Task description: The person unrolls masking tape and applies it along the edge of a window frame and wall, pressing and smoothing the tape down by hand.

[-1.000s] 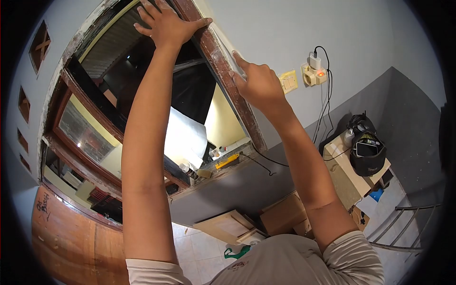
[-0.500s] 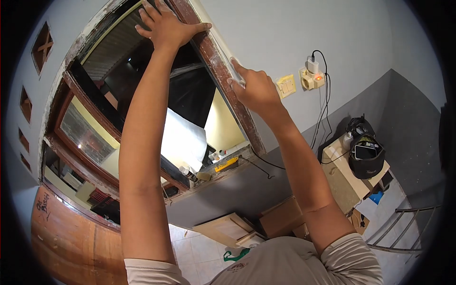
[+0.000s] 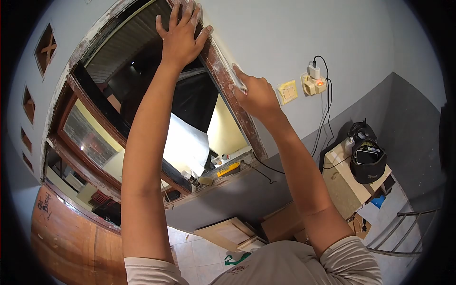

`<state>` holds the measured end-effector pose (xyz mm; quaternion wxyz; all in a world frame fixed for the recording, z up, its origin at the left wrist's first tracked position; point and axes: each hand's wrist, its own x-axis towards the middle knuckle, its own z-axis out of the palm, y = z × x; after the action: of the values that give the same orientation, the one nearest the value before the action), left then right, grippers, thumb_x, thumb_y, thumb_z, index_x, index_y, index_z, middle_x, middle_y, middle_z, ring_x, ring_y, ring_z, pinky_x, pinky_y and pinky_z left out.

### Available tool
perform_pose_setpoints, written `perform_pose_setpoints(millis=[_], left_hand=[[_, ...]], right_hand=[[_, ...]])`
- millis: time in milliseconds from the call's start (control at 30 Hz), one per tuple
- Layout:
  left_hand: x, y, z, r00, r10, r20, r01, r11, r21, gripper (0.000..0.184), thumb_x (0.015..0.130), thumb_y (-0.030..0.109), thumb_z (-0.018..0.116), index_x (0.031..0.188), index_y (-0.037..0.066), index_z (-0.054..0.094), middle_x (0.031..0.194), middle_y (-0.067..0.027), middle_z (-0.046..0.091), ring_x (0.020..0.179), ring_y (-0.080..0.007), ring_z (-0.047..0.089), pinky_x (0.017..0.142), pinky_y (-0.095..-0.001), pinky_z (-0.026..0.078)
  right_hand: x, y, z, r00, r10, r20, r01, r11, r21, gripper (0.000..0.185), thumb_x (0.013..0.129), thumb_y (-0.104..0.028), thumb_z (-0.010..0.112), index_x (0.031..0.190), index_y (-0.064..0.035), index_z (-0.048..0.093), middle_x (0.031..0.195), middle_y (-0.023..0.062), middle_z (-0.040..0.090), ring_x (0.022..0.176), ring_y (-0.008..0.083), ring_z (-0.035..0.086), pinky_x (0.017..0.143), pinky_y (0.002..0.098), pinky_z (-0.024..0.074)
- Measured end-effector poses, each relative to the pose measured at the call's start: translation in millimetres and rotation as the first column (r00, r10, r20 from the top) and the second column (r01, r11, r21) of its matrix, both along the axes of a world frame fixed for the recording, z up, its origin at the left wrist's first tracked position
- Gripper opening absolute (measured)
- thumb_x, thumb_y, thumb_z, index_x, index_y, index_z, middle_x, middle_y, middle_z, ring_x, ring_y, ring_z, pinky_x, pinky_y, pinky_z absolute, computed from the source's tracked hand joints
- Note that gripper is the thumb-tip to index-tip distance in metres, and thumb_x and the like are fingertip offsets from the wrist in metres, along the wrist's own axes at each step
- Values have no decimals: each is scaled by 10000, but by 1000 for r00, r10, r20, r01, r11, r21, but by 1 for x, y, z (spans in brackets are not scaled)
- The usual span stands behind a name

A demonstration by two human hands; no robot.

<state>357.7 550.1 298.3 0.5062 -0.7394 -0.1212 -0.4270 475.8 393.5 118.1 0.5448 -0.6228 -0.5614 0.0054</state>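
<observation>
A wooden window frame (image 3: 217, 64) with worn brown and whitish paint runs up the wall in front of me. High on its upright, my left hand (image 3: 180, 43) presses with fingers spread, its thumb towards the wall. Lower down along the same upright, my right hand (image 3: 258, 96) pinches a thin whitish strip (image 3: 240, 82) between thumb and forefinger. The strip looks like plastic film or tape; its exact kind is unclear. It lies along the seam between frame and wall, with the index finger pointing up that edge.
A yellow cutter knife (image 3: 228, 169) lies on the sill near a small bottle (image 3: 188, 176). To the right are a light switch (image 3: 287, 92), a socket with a charger (image 3: 313, 83) and hanging cables. A black bag (image 3: 367, 161) sits on a wooden cabinet (image 3: 343, 190). Metal rails (image 3: 399, 232) stand lower right.
My left hand has shifted right and down, its fingers now over the frame's upright rather than reaching past it. My right hand stays at nearly the same spot, still pinching the strip.
</observation>
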Motion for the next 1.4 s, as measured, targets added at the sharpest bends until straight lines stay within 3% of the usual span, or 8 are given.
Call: perform_pose_setpoints(millis=[500,600,1033,1100,1133,1233,1300,1400], left_hand=[[2,3,3,999,49,-2,-49,996,81,550,1094,465,519,1572,195,546,1663,6,481,1600,-256,310,1252,-653,-35],[3,2,3,997,81,11,-82,991,104,549,1093,465,518,1571,198,547,1658,8,487,1595,-254,317,1252,-649,-38],[4,-2,1,994,103,24,-106,985,135,572,1078,494,531,1560,186,561,1626,-4,527,1582,-256,338,1257,-624,-52],[5,-2,1,995,98,22,-100,986,132,580,1074,499,535,1562,186,557,1627,-6,527,1582,-257,339,1257,-625,-49],[5,-3,0,995,95,23,-97,987,124,588,1072,502,539,1567,185,551,1627,-6,526,1583,-259,337,1257,-627,-46],[5,-2,-1,997,76,20,-78,991,112,604,1068,508,543,1578,185,537,1630,-8,522,1584,-263,335,1257,-633,-38],[5,-2,-1,998,60,17,-62,992,107,611,1066,510,544,1584,186,528,1633,-8,517,1584,-266,335,1256,-636,-34],[5,-3,-2,997,79,17,-80,991,103,618,1067,511,543,1592,186,518,1643,-8,505,1583,-269,335,1256,-640,-31]], right_hand=[[2,12,-2,997,-50,59,52,998,-21,608,994,-319,652,1568,-154,539,1024,238,760,1021,434,730,992,508,560],[2,18,-7,996,-62,62,57,996,70,600,984,-315,700,1538,-121,574,803,251,726,812,417,741,865,502,575],[1,4,-3,997,-52,53,47,994,102,593,961,-245,700,1528,-116,581,920,275,741,854,434,732,883,510,569],[3,-1,2,1000,5,25,-4,999,-53,600,1003,-326,646,1578,-204,530,1093,222,755,1072,432,714,1029,511,546],[3,0,2,1000,5,24,-4,999,-53,600,1003,-326,646,1578,-204,530,1093,222,755,1072,432,714,1029,511,546],[4,5,-2,1000,-2,31,4,998,-70,602,1002,-333,647,1579,-210,529,1086,225,756,1068,438,714,1028,508,547],[3,13,-8,995,-75,70,68,994,88,612,952,-247,705,1537,-128,572,945,269,750,884,441,734,903,513,572],[4,16,-8,995,-73,73,67,994,81,614,951,-242,702,1541,-130,569,963,269,752,900,442,734,911,514,572]])
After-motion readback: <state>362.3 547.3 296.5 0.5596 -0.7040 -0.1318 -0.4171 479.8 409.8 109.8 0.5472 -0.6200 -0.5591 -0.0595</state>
